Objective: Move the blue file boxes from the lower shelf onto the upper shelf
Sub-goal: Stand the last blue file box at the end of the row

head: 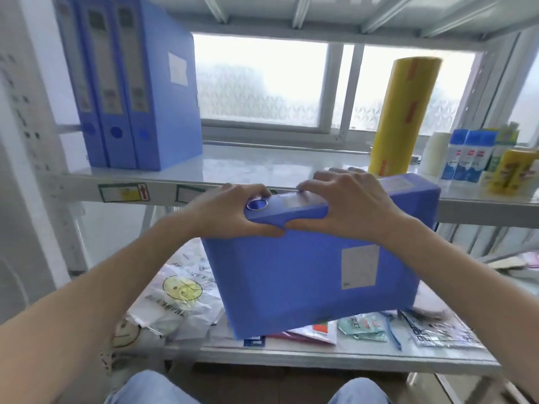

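Note:
A blue file box (291, 275) hangs in the air in front of the shelves, spine up and tilted, with a grey label on its side. My left hand (230, 211) grips the near end of the spine by the finger hole. Beside it, my right hand (347, 205) clamps the spine from above. The box's top sits level with the upper shelf (248, 167), its bottom over the lower shelf (291, 354). Three blue file boxes (122, 83) stand upright at the left end of the upper shelf.
A tall yellow roll (405, 112) stands on the upper shelf at right, next to glue bottles (466, 156) and a yellow can (513, 170). Plastic bags (178, 298) and small packets (361, 328) lie on the lower shelf. A window is behind.

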